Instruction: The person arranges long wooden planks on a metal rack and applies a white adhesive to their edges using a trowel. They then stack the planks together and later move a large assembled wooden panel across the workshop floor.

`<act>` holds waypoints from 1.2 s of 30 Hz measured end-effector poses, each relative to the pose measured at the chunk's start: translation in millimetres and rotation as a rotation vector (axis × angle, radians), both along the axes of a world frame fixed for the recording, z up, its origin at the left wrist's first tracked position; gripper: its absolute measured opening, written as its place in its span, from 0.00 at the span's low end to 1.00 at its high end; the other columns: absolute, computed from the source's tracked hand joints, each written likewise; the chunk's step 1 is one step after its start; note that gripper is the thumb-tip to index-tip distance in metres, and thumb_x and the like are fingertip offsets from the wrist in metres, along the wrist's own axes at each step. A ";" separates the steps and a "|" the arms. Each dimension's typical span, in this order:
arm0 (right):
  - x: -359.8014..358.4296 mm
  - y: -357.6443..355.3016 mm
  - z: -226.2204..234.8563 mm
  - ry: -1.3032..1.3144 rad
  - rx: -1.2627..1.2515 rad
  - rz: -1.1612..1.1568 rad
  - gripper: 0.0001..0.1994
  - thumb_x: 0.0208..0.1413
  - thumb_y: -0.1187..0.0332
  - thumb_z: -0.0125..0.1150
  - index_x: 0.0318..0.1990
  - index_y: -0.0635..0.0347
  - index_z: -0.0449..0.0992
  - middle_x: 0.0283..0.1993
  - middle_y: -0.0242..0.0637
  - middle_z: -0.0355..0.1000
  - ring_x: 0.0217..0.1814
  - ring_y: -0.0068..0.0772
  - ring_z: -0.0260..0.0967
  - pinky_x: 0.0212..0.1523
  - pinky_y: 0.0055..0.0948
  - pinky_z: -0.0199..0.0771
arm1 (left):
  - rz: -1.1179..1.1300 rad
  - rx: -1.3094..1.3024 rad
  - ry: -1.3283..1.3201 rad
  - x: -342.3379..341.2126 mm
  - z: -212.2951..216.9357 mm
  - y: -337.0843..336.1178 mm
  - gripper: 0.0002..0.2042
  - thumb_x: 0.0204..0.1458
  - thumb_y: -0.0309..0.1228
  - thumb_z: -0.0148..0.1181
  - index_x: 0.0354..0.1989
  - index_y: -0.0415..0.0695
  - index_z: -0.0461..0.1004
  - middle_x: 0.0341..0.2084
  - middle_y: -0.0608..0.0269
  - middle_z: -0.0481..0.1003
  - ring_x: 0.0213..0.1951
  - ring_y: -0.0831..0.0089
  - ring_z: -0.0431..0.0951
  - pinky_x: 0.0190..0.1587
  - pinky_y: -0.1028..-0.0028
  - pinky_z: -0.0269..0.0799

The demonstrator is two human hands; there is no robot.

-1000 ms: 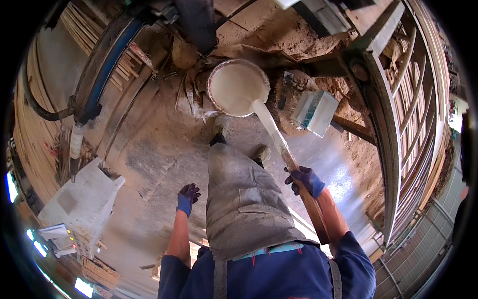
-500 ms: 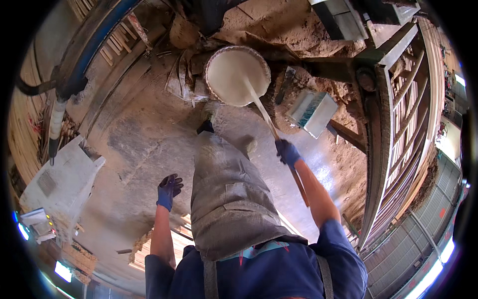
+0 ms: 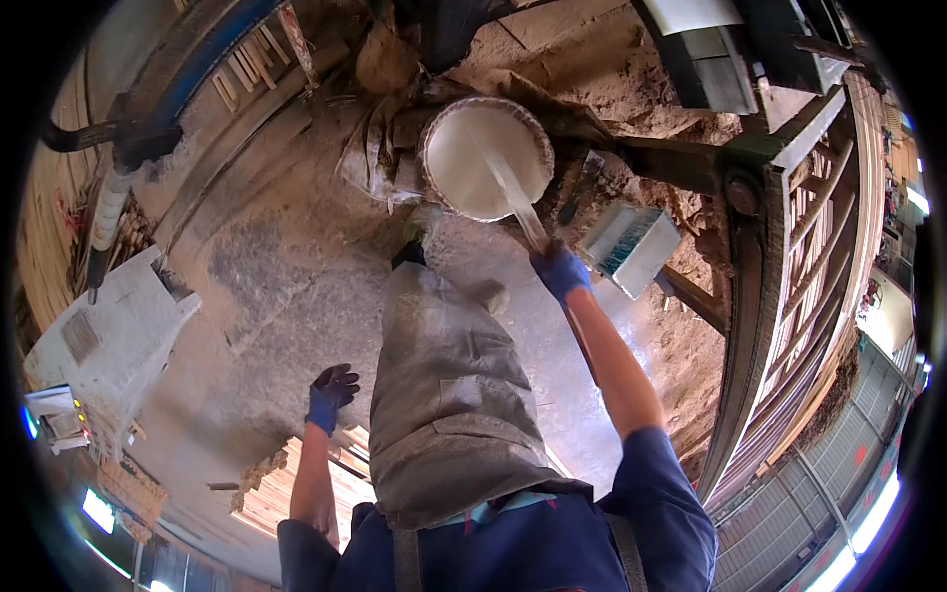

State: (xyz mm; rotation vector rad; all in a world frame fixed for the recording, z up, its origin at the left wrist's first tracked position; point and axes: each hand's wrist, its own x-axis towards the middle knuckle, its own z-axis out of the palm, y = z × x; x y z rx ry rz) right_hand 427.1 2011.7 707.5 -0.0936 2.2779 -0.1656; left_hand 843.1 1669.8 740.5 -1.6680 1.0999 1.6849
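Observation:
A long wooden stick (image 3: 515,197) slants down into a round bucket (image 3: 430,185) of cream-white liquid (image 3: 459,163). My right hand (image 3: 560,272), in a blue glove, is closed round the stick a short way from the bucket's near rim. The stick's lower part lies in the liquid, and its other end runs back beside my right forearm, partly hidden by it. Off to the left, well away from the bucket, my gloved left hand (image 3: 331,397) hangs with its fingers apart and nothing in it. A grey apron (image 3: 454,395) covers my front.
A metal box (image 3: 646,247) with a blue-green inner face sits right of the bucket. Beyond it stands a heavy metal frame (image 3: 747,326) with slats. Stacked wood strips (image 3: 271,488) lie behind my left hand. At left are a pale metal panel (image 3: 109,340) and a blue curved arm (image 3: 212,49).
My right hand has moved forward, closer to the bucket, and the stick reaches farther across the liquid. My left hand stays apart and empty. The whole view has shifted slightly.

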 end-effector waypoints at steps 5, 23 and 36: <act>52.3 41.7 -61.8 0.112 0.080 0.203 0.27 0.62 0.49 0.49 0.58 0.63 0.67 0.60 0.57 0.68 0.57 0.60 0.70 0.55 0.50 0.72 | 0.064 -0.042 -0.033 18.8 -5.5 -19.4 0.19 0.62 0.50 0.55 0.53 0.53 0.76 0.41 0.61 0.82 0.35 0.70 0.82 0.34 0.71 0.74; 56.6 56.5 129.8 0.042 0.089 0.037 0.25 0.59 0.47 0.53 0.52 0.60 0.70 0.46 0.58 0.75 0.49 0.63 0.73 0.49 0.52 0.74 | 0.028 0.058 0.013 -0.7 -12.5 6.9 0.19 0.61 0.49 0.56 0.54 0.51 0.76 0.41 0.60 0.82 0.36 0.70 0.82 0.35 0.71 0.75; 80.2 106.0 23.4 -0.106 0.155 -0.090 0.29 0.59 0.40 0.49 0.47 0.60 0.73 0.42 0.63 0.76 0.49 0.67 0.72 0.49 0.55 0.73 | 0.040 -0.008 -0.035 16.1 -2.5 -23.9 0.18 0.61 0.49 0.57 0.52 0.52 0.76 0.40 0.60 0.82 0.34 0.70 0.82 0.33 0.71 0.75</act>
